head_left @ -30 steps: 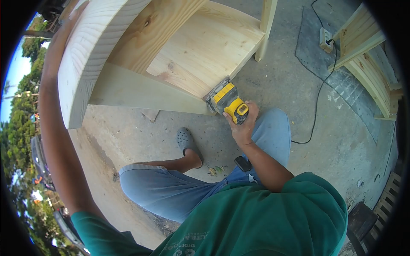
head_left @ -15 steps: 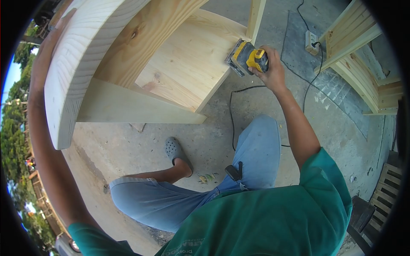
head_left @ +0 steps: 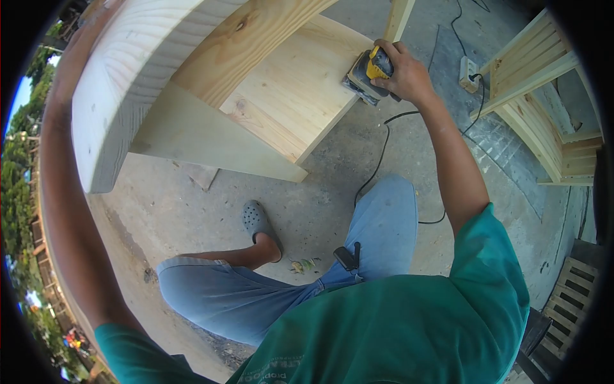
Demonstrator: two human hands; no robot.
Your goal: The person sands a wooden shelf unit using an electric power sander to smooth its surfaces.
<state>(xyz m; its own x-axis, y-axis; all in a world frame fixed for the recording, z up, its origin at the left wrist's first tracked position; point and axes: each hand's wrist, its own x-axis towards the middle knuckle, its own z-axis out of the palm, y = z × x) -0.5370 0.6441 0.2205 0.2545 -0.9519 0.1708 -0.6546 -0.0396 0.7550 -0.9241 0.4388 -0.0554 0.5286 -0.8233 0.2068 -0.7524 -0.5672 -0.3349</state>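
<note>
My right hand (head_left: 409,75) is wrapped round a yellow and black power sander (head_left: 366,77). The sander's pad is against the edge of a pale wooden panel (head_left: 294,80), beside an upright post. My left arm reaches along the outside of a thick, curved wooden piece (head_left: 121,83). At the top left edge of the view, my left hand (head_left: 105,8) is beside this piece, with its fingers mostly out of sight.
A black cord (head_left: 385,150) runs over the concrete floor (head_left: 307,211). A white power strip (head_left: 469,72) lies near another wooden frame (head_left: 527,105) at the right. A slatted wooden piece (head_left: 569,301) is at the lower right. One foot wears a grey clog (head_left: 257,221).
The sander has turned and moved slightly along the panel's edge in my right hand. The wooden piece appears shifted up and right in view, and my left hand is closer to the top edge.
</note>
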